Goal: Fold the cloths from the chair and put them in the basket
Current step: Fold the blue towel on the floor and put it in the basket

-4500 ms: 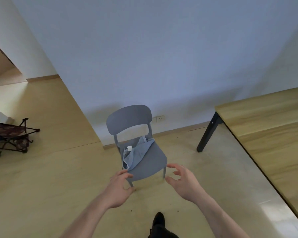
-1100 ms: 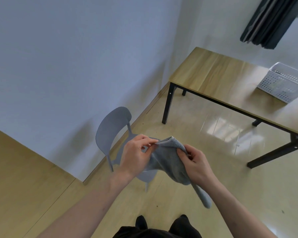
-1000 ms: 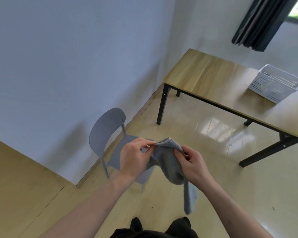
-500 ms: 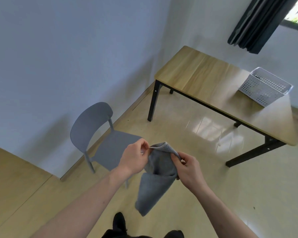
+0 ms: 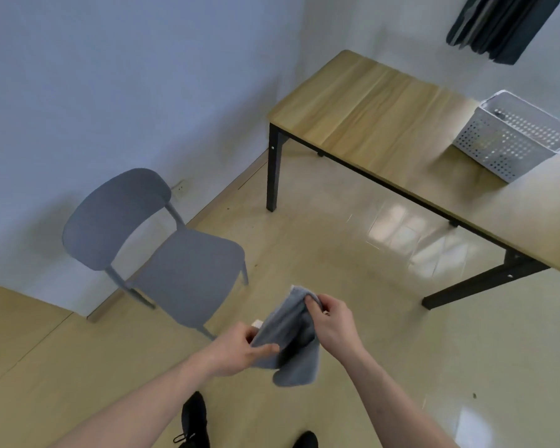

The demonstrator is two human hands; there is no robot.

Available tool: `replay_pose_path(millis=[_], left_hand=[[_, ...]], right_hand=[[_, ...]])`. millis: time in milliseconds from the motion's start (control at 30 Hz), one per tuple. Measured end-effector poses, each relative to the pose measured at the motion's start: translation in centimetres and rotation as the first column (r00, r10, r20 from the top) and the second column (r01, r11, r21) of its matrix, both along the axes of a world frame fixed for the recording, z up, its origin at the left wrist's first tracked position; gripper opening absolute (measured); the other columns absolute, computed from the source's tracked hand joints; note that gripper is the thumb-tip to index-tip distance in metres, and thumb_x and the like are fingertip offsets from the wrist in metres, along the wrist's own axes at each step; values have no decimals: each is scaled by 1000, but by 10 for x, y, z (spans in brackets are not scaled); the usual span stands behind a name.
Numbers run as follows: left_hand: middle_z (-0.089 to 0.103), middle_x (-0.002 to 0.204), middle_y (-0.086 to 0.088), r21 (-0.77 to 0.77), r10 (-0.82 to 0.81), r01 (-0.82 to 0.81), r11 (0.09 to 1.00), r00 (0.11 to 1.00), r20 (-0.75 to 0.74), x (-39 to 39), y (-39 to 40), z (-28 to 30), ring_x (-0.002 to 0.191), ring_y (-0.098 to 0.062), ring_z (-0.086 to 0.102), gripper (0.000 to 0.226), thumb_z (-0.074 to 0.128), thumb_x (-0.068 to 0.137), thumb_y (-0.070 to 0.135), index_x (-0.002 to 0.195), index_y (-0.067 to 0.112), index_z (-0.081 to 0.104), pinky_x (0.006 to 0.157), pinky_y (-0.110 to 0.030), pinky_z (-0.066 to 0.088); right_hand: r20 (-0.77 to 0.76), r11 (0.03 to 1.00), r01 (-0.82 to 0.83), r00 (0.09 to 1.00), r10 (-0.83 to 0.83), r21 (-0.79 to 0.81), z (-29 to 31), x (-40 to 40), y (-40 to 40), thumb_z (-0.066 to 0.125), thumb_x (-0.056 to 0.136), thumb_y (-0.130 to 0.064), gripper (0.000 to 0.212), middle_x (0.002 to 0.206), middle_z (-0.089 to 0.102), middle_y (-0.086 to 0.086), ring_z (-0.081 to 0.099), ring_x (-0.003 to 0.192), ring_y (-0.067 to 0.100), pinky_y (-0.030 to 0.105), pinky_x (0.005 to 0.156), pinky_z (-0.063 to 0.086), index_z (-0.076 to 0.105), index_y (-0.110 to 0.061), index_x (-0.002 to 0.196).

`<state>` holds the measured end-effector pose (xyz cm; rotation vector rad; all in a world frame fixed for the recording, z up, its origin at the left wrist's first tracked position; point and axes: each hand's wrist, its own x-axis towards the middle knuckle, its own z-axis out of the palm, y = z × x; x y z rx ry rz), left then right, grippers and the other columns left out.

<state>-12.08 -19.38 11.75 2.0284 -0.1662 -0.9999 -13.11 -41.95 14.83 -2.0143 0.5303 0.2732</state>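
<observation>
Head view shows both hands working a grey cloth (image 5: 291, 337) in mid-air, above the floor and in front of the person's feet. The left hand (image 5: 240, 352) pinches the cloth's lower left edge between thumb and fingers, beside a small white tag. The right hand (image 5: 332, 321) is curled over the upper edge, pinching a corner, so the fabric hangs bunched between them with a loose lobe drooping below.

Judging from this, the step in hand is the folding itself: the cloth is off the chair (image 5: 162, 250), whose seat shows nothing on it, but no neat fold has formed yet. The next move probably calls for finding two matching corners, pulling the fabric taut between the hands and bringing the edges together, since soft cloth held this way tends to sag and twist.

Beyond the chair, the desk (image 5: 385, 101) stands well apart to the right, with the white perforated basket (image 5: 514, 137) on its far end. Reaching it will mean walking over.
</observation>
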Motion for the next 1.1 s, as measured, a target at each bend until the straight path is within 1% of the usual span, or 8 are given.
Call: replay_pose_path(millis=[167, 333, 533, 667, 733, 933, 1000, 1100], left_hand=[[46, 66, 5, 0, -28, 28, 1000, 994, -103, 23, -40, -69, 63, -10, 45, 46, 71, 80, 56, 66, 19, 48, 62, -31, 36], [70, 93, -23, -135, 320, -331, 934, 943, -98, 67, -83, -193, 83, -21, 65, 64, 54, 93, 60, 100, -3, 59, 88, -56, 54], [73, 91, -19, -151, 516, -591, 792, 782, -350, 103, -123, -355, 82, -27, 74, 35, 55, 105, 29, 108, -4, 65, 69, -36, 61], [74, 95, -23, -151, 470, -585, 797, 757, -453, 115, -129, -449, 83, -29, 74, 25, 60, 100, 16, 106, -7, 69, 69, -35, 61], [73, 102, -29, -164, 452, -592, 789, 740, -498, 121, -129, -486, 86, -33, 73, 30, 60, 95, 13, 110, -12, 69, 71, -37, 60], [70, 92, -21, -224, 483, -563, 796, 813, -324, 140, -130, -549, 75, -26, 68, 14, 54, 92, -6, 91, 3, 64, 64, -34, 55], [63, 128, -22, -243, 502, -548, 801, 835, -226, 152, -130, -556, 91, -24, 64, 37, 55, 94, -4, 129, 6, 57, 68, -30, 54], [33, 160, -14, -252, 523, -554, 794, 833, -181, 163, -126, -561, 111, -22, 52, 84, 59, 96, 1, 163, 21, 13, 68, -26, 49]], right_hand=[[-10, 995, 59, 998, -60, -75, -90, 14, -59, 56, 100, -43, 42, 64, 58, -1, 50, 62, 13, 33, 60, 42, 62, -7, 78], [92, 975, 207, 976, -199, -85, -214, 23, -84, 65, 98, -31, 7, 100, 66, -12, 65, 88, 5, 27, 76, 52, 67, -30, 104], [-214, 954, -294, 929, 301, 66, -400, -14, -57, 72, 80, -15, 51, 119, 60, -20, 59, 106, 1, 8, 77, 45, 56, -36, 124], [-270, 893, -424, 851, 450, 153, -504, -15, -38, 90, 66, -42, 91, 133, 51, -25, 50, 122, -2, 18, 101, 44, 34, -47, 138], [-255, 897, -405, 861, 439, 179, -544, -7, -31, 91, 61, -54, 99, 128, 49, -33, 50, 120, -6, 17, 98, 45, 31, -50, 140], [-56, 957, -261, 961, 270, 126, -633, 17, -17, 63, 86, -68, 41, 114, 65, -25, 60, 104, -8, 17, 85, 47, 54, -50, 122], [30, 976, -217, 976, 217, 3, -647, 22, -20, 51, 98, -59, 15, 95, 66, -18, 61, 86, -2, 21, 73, 45, 61, -48, 100], [87, 988, -152, 984, 154, -24, -653, 30, -25, 49, 104, -40, 34, 65, 54, -16, 46, 59, 3, 22, 59, 34, 52, -36, 70]])
